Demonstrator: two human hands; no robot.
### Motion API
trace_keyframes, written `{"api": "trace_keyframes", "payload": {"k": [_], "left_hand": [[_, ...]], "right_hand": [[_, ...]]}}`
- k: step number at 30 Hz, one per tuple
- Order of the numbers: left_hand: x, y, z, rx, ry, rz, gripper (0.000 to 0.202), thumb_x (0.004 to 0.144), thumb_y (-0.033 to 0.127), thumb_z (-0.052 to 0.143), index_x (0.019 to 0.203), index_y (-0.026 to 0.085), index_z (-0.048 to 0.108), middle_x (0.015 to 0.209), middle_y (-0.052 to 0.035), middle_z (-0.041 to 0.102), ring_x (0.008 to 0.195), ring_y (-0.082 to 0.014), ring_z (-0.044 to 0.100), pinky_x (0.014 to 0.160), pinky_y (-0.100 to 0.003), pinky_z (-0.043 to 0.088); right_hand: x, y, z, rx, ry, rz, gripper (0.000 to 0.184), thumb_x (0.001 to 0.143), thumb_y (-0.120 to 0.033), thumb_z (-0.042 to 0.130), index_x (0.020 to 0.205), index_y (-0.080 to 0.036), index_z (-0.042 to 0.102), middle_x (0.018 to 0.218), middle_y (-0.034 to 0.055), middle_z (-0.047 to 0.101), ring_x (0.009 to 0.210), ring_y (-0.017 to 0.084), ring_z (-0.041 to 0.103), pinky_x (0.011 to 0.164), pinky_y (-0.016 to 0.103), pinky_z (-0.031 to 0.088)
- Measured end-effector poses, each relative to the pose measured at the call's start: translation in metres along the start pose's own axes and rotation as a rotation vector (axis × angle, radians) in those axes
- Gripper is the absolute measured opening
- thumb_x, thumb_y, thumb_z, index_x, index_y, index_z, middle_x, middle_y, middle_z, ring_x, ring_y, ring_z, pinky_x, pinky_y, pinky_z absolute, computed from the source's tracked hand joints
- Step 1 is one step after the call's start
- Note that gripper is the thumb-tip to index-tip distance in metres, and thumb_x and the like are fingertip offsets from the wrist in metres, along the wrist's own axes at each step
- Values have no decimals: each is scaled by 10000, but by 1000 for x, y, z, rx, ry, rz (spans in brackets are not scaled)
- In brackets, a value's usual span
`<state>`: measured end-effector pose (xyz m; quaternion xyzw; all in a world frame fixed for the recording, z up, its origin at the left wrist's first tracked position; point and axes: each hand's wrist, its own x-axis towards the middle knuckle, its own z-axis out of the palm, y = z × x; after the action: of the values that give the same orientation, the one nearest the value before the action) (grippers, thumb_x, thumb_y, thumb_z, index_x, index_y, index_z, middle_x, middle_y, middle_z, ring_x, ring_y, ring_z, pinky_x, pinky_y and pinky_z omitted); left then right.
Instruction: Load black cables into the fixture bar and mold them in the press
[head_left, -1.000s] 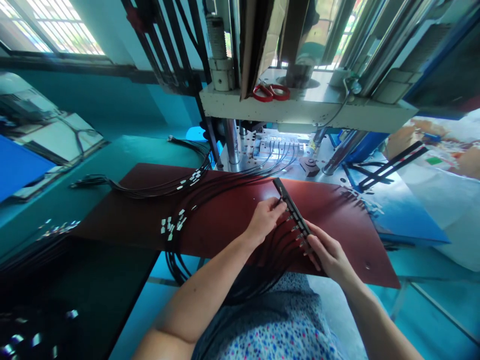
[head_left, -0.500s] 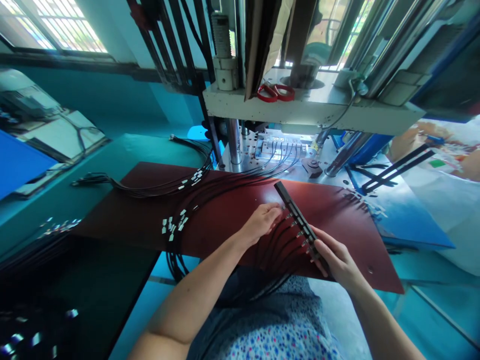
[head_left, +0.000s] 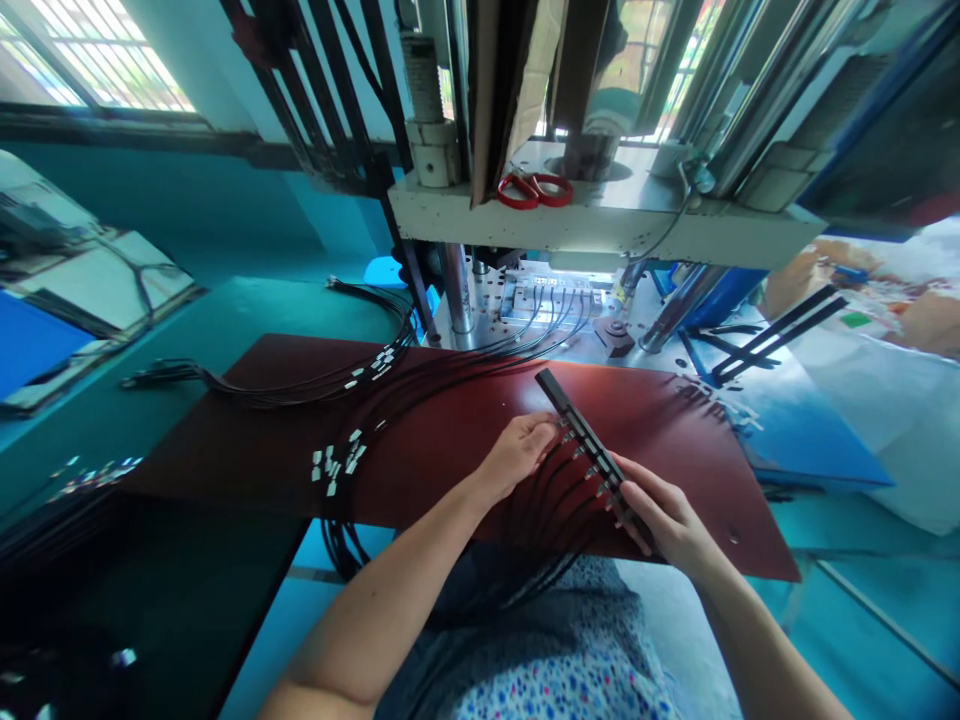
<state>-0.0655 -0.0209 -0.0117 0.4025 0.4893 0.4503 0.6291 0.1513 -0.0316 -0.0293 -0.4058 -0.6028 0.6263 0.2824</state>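
My right hand (head_left: 660, 510) grips the lower end of a long dark bar (head_left: 577, 425), held tilted above the brown board. Several black cables (head_left: 551, 490) with metal ends sit in a row along the bar's left edge and hang down toward my lap. At the bar's upper part, my left hand (head_left: 521, 450) is closed, its fingertips pinching a cable end against the edge. The fingers partly hide that cable end. More black cables with white tags (head_left: 337, 462) lie on the board to the left of my left hand.
Behind the brown board (head_left: 450, 440) stands a press with a metal bed (head_left: 487, 330), where a fixture (head_left: 551, 298) holds several cable ends. Red-handled scissors (head_left: 534, 190) rest on its white crossbeam. Dark strips (head_left: 780, 335) stick out at right.
The view has shifted slightly, so the surroundings sit a little further left. Both hands keep their hold on the bar and the cable end, with scarcely any motion between them.
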Motion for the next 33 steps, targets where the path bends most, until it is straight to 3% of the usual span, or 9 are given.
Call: {"api": "trace_keyframes", "payload": {"k": [5,10,18,21,25,27,29,31,33], "left_hand": [[7,-9,-1,145,61,185,233,773,332,424,615,161,433,541,61,352,495,-61,285,465,-194,212],[10,-6,2,189,129,202,262,750,281,419,535,176,312,504,67,255,493,-62,213,474,-213,174],[22,-10,6,266,99,261,254,800,316,359,584,182,362,505,60,302,492,-80,281,494,-213,230],[32,-6,2,510,62,235,248,817,242,319,582,182,368,528,39,353,514,-97,350,525,-220,287],[47,17,-6,1102,28,287,222,832,262,389,691,173,535,739,-29,548,716,-159,515,641,-255,384],[55,31,-15,1277,122,410,194,840,266,422,877,182,593,918,-56,585,876,-190,537,732,-276,414],[64,41,-29,1365,315,509,234,845,232,431,1019,186,580,1028,-70,571,983,-204,514,821,-300,411],[72,43,-44,1437,552,509,280,848,252,454,1100,181,554,1076,-88,553,1027,-238,492,861,-352,399],[80,37,-56,1503,713,436,340,844,353,485,1122,167,548,1076,-109,549,1021,-282,485,836,-403,398]], "right_hand": [[2,0,4,-102,-10,19,558,896,-506,453,1366,-209,403,530,-33,496,368,71,383,325,168,289],[3,3,7,-108,19,25,552,896,-506,449,1364,-215,407,566,-21,530,375,67,379,326,164,288],[5,0,9,-194,12,39,576,908,-506,406,1385,-187,355,497,-48,495,345,71,366,326,170,292],[9,-2,11,-214,42,65,561,904,-520,389,1359,-193,371,510,-56,486,338,77,378,318,179,301],[15,-7,8,-220,58,112,536,879,-504,418,1313,-194,370,557,-62,501,321,80,359,302,197,267],[17,-10,5,-371,62,107,466,878,-451,415,1266,-194,385,595,-46,543,357,108,430,333,216,305],[17,-12,3,-683,75,43,358,898,-378,371,1188,-176,427,631,-7,596,484,166,561,430,252,380],[13,-15,2,-1091,59,-26,299,919,-309,324,1109,-134,476,638,47,631,605,237,629,502,295,382],[11,-20,2,-1413,-6,-46,292,925,-259,308,1057,-102,516,621,82,642,600,279,639,485,308,327]]}}
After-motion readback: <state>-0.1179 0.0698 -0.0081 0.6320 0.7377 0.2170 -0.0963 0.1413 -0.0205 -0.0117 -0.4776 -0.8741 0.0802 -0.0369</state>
